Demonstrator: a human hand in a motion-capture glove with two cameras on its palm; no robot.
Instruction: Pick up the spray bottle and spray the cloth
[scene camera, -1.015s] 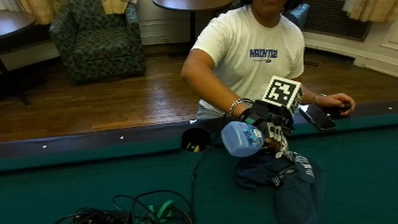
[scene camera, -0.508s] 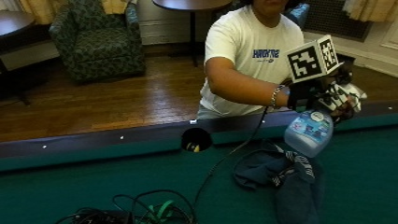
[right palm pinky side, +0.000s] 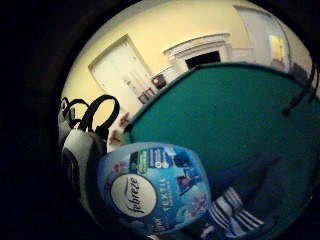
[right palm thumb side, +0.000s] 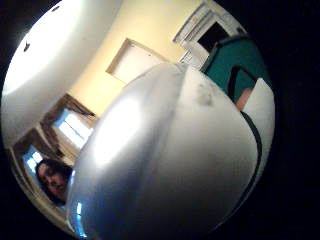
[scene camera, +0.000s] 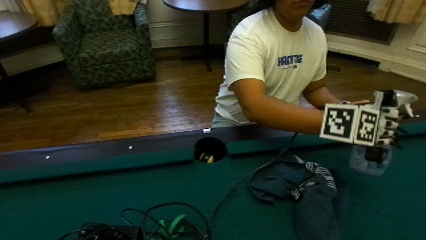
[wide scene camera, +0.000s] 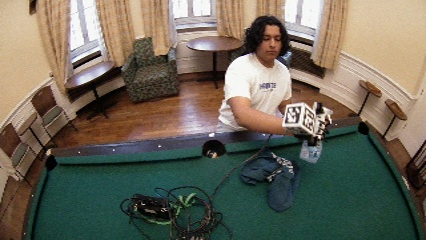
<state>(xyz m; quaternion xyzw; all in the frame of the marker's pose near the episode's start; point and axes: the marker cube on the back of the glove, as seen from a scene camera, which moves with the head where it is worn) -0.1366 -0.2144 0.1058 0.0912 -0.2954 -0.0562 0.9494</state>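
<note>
My gloved right hand (scene camera: 385, 131) holds the Febreze spray bottle (scene camera: 370, 159) in the air, fingers (scene camera: 388, 140) curled around its neck, above the green pool-table worktop (scene camera: 100, 200). The dark blue striped cloth (scene camera: 303, 187) lies crumpled on the felt just beside and below the bottle.

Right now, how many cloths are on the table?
1: a dark blue cloth with a striped edge, lying crumpled on the green felt, beside and below the raised spray bottle. None else visible.
</note>
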